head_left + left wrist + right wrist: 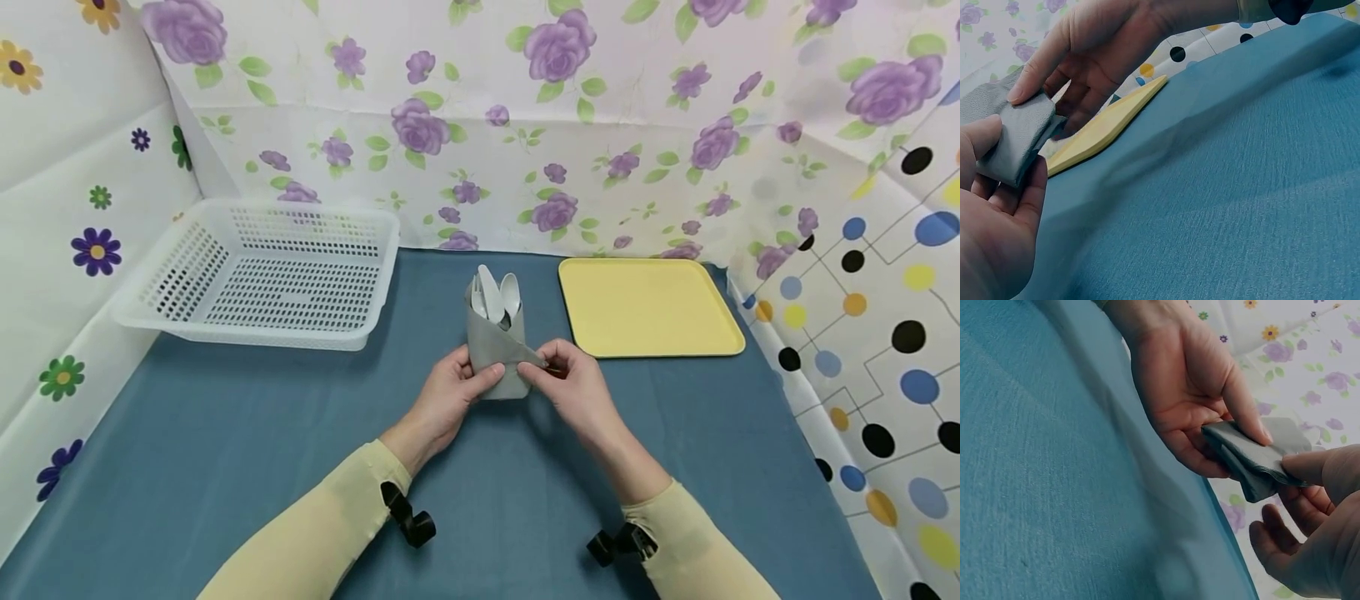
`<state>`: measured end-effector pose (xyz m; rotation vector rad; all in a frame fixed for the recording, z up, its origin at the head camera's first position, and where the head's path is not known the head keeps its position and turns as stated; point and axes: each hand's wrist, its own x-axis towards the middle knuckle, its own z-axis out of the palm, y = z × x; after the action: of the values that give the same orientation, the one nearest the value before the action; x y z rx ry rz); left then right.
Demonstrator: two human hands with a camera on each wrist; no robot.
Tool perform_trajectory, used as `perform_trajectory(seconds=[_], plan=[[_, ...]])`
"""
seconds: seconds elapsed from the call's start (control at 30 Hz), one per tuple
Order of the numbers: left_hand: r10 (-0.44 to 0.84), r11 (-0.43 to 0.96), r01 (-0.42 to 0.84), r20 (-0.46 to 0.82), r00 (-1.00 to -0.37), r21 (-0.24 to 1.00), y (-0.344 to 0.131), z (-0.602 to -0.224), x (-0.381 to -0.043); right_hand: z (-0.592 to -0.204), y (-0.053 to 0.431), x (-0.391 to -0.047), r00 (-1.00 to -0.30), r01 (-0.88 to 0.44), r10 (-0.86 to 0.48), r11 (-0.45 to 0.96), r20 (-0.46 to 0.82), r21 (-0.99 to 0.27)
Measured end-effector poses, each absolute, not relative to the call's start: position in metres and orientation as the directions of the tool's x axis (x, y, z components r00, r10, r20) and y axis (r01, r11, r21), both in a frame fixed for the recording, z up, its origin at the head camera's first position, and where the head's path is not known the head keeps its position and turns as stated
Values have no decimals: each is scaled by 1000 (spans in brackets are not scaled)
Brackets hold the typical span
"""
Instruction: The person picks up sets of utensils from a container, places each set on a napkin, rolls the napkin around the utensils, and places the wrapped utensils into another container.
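Observation:
A grey cloth napkin (495,350) is folded into a pouch, and a fork (477,298), a knife (491,293) and a spoon (511,293) stick out of its top. My left hand (450,392) grips the pouch's left side, thumb across the front. With thumb and fingers my right hand (573,387) pinches a pointed corner of the napkin at the right. In the left wrist view the folded lower end of the napkin (1022,134) sits between both hands. The cutlery is hidden in both wrist views.
A white perforated plastic basket (292,337) stands at the back left. At the back right lies a yellow tray (652,308). A blue cloth (487,500) covers the table, with flowered and dotted sheets hanging around it.

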<state>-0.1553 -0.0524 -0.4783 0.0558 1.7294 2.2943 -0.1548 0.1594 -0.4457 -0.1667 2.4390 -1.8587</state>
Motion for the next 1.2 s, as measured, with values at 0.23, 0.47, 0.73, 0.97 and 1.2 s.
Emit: perform_trajectory(seconds=[0.23, 0.47, 0.73, 0.97, 1.2], plan=[[257, -255, -168, -100, -961, 952, -52, -479, -155, -442, 160, -152, -994, -66, -100, 300, 38, -952], [246, -244, -158, -96, -964, 957, -52, -480, -156, -440, 159, -148, -994, -102, -78, 372, 78, -923], [241, -257, -166, -103, -965, 952, -53, -481, -156, -437, 158, -146, -990, -131, -101, 413, 97, -901], [232, -262, -173, -112, -966, 949, -53, -479, -156, -436, 158, -144, -986, -164, -108, 441, 129, -882], [215, -223, -192, -144, -966, 956, -54, -478, -157, -435, 156, -141, -974, -224, -147, 472, 174, -853]])
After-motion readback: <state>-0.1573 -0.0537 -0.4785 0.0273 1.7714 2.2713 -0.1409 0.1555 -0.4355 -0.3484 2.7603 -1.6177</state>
